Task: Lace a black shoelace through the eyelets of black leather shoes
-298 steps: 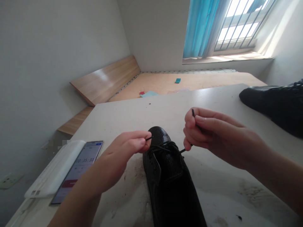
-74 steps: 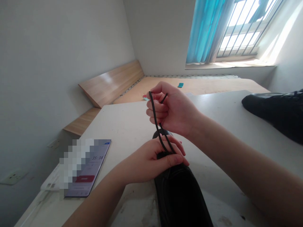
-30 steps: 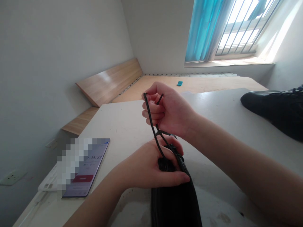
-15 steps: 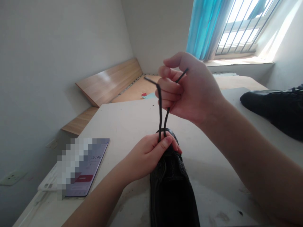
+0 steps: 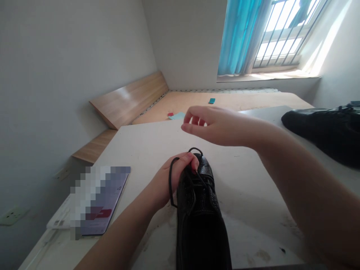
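Note:
A black leather lace-up shoe point(image 5: 204, 221) stands on the white table, its toe pointing away from me and its opening towards me. My left hand point(image 5: 178, 170) lies along its left front side, thumb and fingers closed on the black shoelace point(image 5: 170, 180). One stretch of lace droops over the back of that hand, and another curves up above the toe. Above and beyond the toe, my right hand point(image 5: 206, 123) hangs in the air, fingers loosely bent and thumb apart, holding nothing that I can see. Part of the lace is hidden under my left fingers.
A second black shoe point(image 5: 323, 131) sits on the table point(image 5: 135, 150) at the right. On the left lies a phone point(image 5: 112, 210), partly blurred out, beside a white object point(image 5: 60, 215). Behind the table is a bed point(image 5: 242, 101) with a wooden headboard point(image 5: 132, 97).
My right hand has released the lace and turned palm down, moving lower. The lace ends, upright before, have dropped around my left hand, which has shifted slightly left.

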{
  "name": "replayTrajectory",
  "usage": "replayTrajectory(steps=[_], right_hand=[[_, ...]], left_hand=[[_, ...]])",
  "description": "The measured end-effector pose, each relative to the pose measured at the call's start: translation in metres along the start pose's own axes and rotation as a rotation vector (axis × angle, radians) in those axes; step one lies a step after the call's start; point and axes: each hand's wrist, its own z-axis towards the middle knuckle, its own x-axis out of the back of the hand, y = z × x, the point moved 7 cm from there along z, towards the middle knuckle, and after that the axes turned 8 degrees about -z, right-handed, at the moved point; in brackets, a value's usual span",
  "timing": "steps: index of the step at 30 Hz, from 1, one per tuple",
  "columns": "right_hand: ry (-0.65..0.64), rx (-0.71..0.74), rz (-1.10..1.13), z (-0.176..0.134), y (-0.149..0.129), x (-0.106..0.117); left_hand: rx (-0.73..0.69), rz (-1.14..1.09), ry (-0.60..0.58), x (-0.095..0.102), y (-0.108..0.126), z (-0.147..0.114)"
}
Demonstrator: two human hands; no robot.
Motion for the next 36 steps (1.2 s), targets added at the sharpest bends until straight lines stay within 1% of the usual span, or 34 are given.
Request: replayTrajectory(steps=[2,3,4,5,7,9,10,12,14,18,20,21,23,24,26,29,31,33,36], right_hand=[[-0.225,0.020,0.063,-0.012,-0.005,-0.012],[-0.301,0.020,0.093,-0.018,-0.008,-0.016],[-0.345,0.005,0.102,-0.025,-0.008,-0.020],[-0.357,-0.024,0.083,-0.031,-0.008,-0.023],[-0.342,-0.081,-0.010,-0.042,-0.005,-0.029],[-0.360,-0.073,-0.058,-0.053,-0.005,-0.038],[-0.374,-0.054,-0.033,-0.057,-0.007,-0.043],[-0.371,-0.029,0.084,-0.063,-0.007,-0.052],[-0.339,-0.017,0.248,-0.064,-0.005,-0.058],[-0.293,-0.033,0.662,-0.061,0.004,-0.067],[-0.267,-0.066,0.833,-0.059,0.010,-0.071],[-0.253,-0.089,0.896,-0.058,0.013,-0.073],[-0.216,-0.147,0.990,-0.058,0.019,-0.077],[-0.196,-0.176,1.026,-0.058,0.023,-0.079],[-0.145,-0.202,1.067,-0.059,0.027,-0.082],[-0.056,-0.180,1.057,-0.059,0.030,-0.079],[-0.029,-0.159,1.063,-0.059,0.029,-0.076],[-0.021,-0.160,1.093,-0.059,0.027,-0.075],[-0.007,-0.172,1.101,-0.059,0.026,-0.074]], left_hand=[[-0.022,-0.032,0.058,0.006,-0.002,0.002],[-0.028,-0.047,0.079,0.008,-0.003,0.003],[-0.030,-0.058,0.095,0.009,-0.004,0.004],[-0.030,-0.066,0.105,0.010,-0.004,0.004],[-0.019,-0.070,0.106,0.009,-0.003,0.004],[0.000,-0.105,0.089,0.007,-0.001,0.002],[0.009,-0.136,0.077,0.005,0.000,0.001],[0.034,-0.219,0.057,0.003,0.003,-0.001],[0.083,-0.332,0.042,0.003,0.004,-0.001],[0.199,-0.633,0.047,0.007,0.004,0.000],[0.211,-0.706,0.075,0.011,0.004,0.001],[0.205,-0.697,0.087,0.012,0.004,0.002],[0.178,-0.579,0.094,0.013,0.003,0.002],[0.154,-0.472,0.096,0.013,0.003,0.002],[0.108,-0.179,0.075,0.012,0.005,0.001],[0.062,0.287,-0.025,0.006,0.007,-0.001],[0.026,0.494,-0.105,0.002,0.010,-0.005],[-0.030,0.594,-0.177,-0.003,0.015,-0.008],[-0.076,0.607,-0.259,-0.010,0.020,-0.010]])
